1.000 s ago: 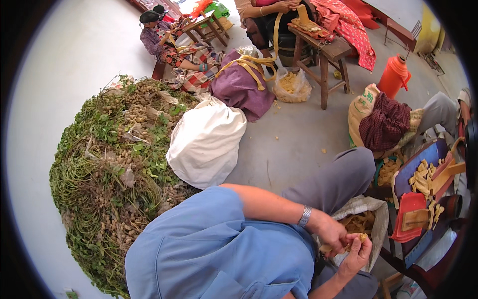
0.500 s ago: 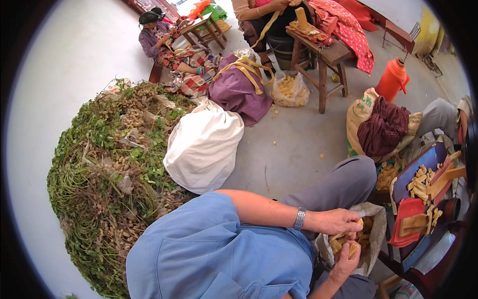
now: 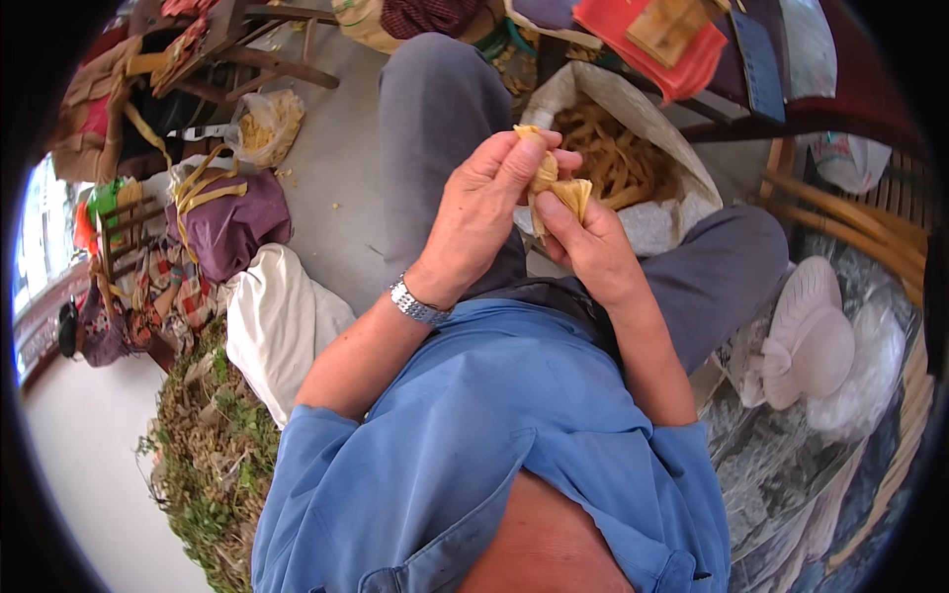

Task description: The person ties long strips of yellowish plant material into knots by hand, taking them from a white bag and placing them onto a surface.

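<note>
Above my lap, my left hand [image 3: 477, 205] pinches the upper end of a pale yellow folded strip [image 3: 545, 178]. My right hand [image 3: 600, 255] grips the lower part of it, where a pleated end fans out by the thumb. The strip's exact material cannot be told. Just beyond my fingers stands a whitish woven sack [image 3: 692, 198], its mouth wide and lying between my knees. Inside it are many yellow-brown strips [image 3: 623, 158], partly hidden by my hands.
A dark table at the far right bears a red pad [image 3: 647, 49] and a wooden block [image 3: 672, 32]. At left lie a peanut-plant heap [image 3: 222, 445], a white cloth bundle [image 3: 269, 316], purple cloth [image 3: 237, 222] and a plastic bag [image 3: 267, 128]. A pale hat [image 3: 811, 336] rests at right.
The view has swung round to the right, so the plant heap and cloths now appear farther left. Both hands still hold yellow strip material, now brought closer together over my lap.
</note>
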A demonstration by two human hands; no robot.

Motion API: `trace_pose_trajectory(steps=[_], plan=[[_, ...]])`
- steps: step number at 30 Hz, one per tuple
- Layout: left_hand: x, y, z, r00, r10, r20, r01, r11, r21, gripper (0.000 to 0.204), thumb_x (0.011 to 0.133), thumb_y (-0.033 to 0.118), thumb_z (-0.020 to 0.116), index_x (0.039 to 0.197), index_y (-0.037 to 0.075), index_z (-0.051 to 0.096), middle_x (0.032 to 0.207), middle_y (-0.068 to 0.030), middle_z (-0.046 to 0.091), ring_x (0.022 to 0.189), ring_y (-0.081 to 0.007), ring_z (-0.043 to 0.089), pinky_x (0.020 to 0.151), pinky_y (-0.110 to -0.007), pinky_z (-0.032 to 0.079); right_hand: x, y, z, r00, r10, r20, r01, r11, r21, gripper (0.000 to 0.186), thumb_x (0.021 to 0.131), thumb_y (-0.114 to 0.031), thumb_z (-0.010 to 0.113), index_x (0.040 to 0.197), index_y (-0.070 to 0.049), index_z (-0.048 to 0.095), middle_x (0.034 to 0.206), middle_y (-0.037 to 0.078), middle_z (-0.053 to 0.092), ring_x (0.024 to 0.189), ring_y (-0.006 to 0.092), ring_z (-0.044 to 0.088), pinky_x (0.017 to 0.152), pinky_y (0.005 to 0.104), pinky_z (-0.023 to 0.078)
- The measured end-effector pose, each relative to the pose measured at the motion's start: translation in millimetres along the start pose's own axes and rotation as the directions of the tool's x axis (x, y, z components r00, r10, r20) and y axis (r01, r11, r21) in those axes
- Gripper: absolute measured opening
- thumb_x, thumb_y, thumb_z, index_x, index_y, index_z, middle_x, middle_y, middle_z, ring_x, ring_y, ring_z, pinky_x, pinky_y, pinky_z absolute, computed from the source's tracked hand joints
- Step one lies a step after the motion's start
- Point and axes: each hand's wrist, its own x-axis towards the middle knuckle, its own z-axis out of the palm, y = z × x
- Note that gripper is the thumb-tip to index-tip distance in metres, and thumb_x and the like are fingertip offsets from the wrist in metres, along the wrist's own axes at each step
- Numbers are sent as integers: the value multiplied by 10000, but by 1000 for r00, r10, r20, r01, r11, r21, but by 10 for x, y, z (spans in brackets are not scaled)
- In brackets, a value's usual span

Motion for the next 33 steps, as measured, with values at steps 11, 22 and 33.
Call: trace_pose_trajectory(steps=[11,22,33], plan=[[-46,96,96,998,-44,54,52,988,-145,334,1030,341,578,1079,16,638,998,-85,689,944,-169,657,903,-313,507,-253,-31,-31,988,-151,-17,151,988,-15,234,1037,-238,566,906,-45,583,747,-13,543,634,92,497,583,268,425],[-32,183,-101,996,-71,58,66,995,75,254,1011,283,604,1010,30,623,940,-28,673,835,-98,616,778,-275,511,-267,132,202,961,-209,-183,144,938,-316,204,1053,-206,530,964,-40,609,691,13,610,567,74,532,522,253,435],[-135,431,-239,971,-33,237,-68,912,405,263,922,237,707,1030,3,654,952,-76,697,843,-136,669,751,-294,542,-198,13,49,936,-229,-267,126,927,-353,137,1010,-162,629,1001,-26,611,776,26,608,532,42,456,494,185,344]])
